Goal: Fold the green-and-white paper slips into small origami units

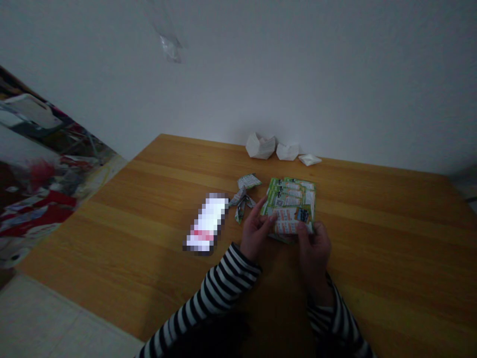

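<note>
A small stack of green, white and orange printed paper sheets lies on the wooden table. My left hand pinches the stack's near left corner with thumb and fingers. At the near right edge my right hand grips the same sheets, thumb on top. Both arms wear black-and-white striped sleeves. Just left of the stack lie two folded pieces of printed paper, one farther back and one close to my left hand.
Three white folded paper shapes sit by the wall at the table's far edge. A blurred-out white object lies to the left of my hands. Cluttered red and white items fill the left side beyond the table.
</note>
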The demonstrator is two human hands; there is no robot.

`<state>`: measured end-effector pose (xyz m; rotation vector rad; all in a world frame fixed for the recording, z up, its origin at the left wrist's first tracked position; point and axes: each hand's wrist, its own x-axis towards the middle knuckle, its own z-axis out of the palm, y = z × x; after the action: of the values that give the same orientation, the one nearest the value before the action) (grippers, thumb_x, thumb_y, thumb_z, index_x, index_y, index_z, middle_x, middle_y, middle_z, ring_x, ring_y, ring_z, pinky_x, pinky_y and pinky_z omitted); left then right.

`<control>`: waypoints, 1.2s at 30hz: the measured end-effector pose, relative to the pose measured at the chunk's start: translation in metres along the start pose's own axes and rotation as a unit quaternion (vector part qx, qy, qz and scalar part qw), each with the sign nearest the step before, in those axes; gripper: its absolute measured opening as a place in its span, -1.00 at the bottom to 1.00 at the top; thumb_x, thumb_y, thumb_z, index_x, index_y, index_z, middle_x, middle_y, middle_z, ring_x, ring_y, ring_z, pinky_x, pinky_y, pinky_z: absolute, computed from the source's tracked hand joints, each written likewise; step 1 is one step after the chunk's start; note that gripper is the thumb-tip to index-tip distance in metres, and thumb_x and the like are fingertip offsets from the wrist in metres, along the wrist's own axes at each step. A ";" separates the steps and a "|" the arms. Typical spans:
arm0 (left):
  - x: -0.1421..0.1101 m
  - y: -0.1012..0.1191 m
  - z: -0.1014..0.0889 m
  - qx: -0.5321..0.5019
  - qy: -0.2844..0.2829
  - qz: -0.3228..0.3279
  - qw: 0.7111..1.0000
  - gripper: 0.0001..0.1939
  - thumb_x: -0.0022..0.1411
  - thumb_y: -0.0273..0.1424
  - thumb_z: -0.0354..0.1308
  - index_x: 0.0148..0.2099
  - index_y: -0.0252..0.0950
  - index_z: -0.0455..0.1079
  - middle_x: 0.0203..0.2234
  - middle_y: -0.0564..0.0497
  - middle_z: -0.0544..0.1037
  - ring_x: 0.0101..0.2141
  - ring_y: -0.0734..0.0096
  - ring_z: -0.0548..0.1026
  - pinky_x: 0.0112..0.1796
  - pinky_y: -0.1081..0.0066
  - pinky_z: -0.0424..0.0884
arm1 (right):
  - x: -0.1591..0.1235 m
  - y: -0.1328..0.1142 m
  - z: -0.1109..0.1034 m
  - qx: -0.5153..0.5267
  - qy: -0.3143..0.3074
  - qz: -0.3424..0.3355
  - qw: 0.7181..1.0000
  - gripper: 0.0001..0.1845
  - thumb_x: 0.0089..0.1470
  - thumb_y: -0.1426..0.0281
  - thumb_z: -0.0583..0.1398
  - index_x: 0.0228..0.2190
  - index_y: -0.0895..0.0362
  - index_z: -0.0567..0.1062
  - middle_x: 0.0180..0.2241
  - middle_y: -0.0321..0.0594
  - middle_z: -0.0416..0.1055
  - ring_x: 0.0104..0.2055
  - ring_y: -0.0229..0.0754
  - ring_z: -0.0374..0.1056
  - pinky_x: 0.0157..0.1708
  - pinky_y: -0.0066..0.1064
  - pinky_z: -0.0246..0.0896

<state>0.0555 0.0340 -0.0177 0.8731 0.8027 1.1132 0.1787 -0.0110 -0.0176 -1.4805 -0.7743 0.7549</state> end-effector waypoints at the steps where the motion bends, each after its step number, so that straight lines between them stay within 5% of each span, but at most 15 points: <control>1: 0.000 -0.001 0.001 -0.002 0.002 -0.006 1.000 -0.30 0.13 -0.25 0.24 0.26 -0.28 0.10 -0.42 0.04 0.61 -0.41 0.41 0.56 -0.29 0.39 0.46 | -0.001 0.001 0.001 0.002 0.002 -0.001 1.000 -0.67 0.02 0.12 0.22 -0.48 0.11 0.32 -0.53 -0.32 0.45 -0.54 -0.23 0.38 -0.58 -0.45 0.30; 7: 0.000 -0.002 0.002 0.013 -0.015 -0.004 1.000 -0.63 0.18 -0.19 0.16 -0.06 -0.34 0.46 -0.25 -0.04 0.60 -0.23 0.29 0.55 -0.24 0.37 0.46 | -0.001 0.003 0.002 0.009 0.003 0.004 1.000 -0.66 0.03 0.11 0.21 -0.46 0.10 0.29 -0.52 -0.31 0.44 -0.56 -0.24 0.37 -0.61 -0.45 0.31; 36: -0.003 0.000 0.005 0.048 0.013 0.002 0.999 -0.69 0.21 -0.20 0.13 -0.16 -0.33 0.48 -0.33 0.00 0.60 -0.31 0.33 0.55 -0.26 0.38 0.45 | -0.001 0.003 0.003 0.031 0.003 0.018 0.999 -0.69 0.01 0.16 0.23 -0.47 0.11 0.30 -0.54 -0.36 0.40 -0.54 -0.27 0.34 -0.55 -0.47 0.28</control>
<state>0.0590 0.0300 -0.0156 0.9428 0.8821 1.0981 0.1755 -0.0102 -0.0210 -1.4444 -0.7142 0.7942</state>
